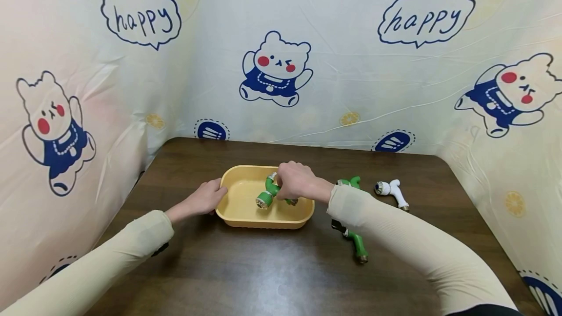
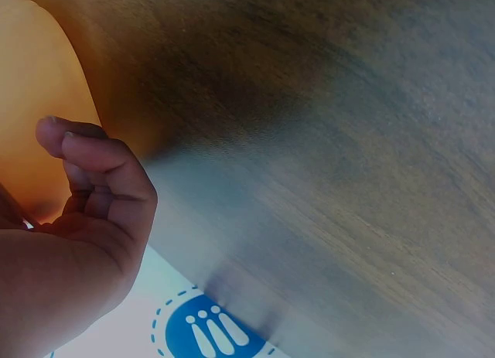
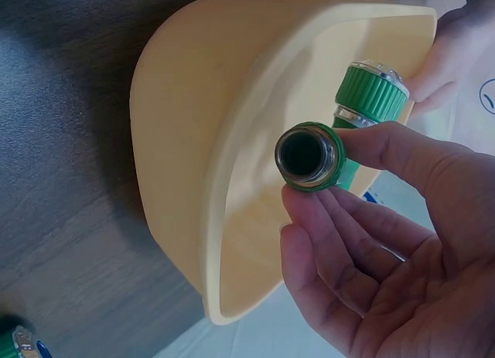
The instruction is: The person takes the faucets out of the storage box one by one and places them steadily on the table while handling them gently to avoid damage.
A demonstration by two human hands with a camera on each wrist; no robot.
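In the head view, my right hand (image 1: 297, 181) holds a green tap (image 1: 265, 200) over the yellow plastic basin (image 1: 234, 191). Thumb and fingers pinch the tap near its open threaded end (image 3: 303, 155) in the right wrist view, and its ribbed green collar (image 3: 371, 93) shows behind. At the basin's left end, my left hand (image 1: 206, 197) grips the rim, its thumb at the inner side. The left wrist view shows that hand (image 2: 108, 196) with curled fingers beside the basin wall (image 2: 39, 72).
Right of the basin lies another green tap (image 1: 350, 182), partly covered by my right sleeve (image 1: 373, 213). A white tap (image 1: 392, 190) lies farther right. Nearer me is a green tap with a black handle (image 1: 359, 247). Printed cloth (image 1: 342, 77) hangs around the brown table (image 1: 246, 272).
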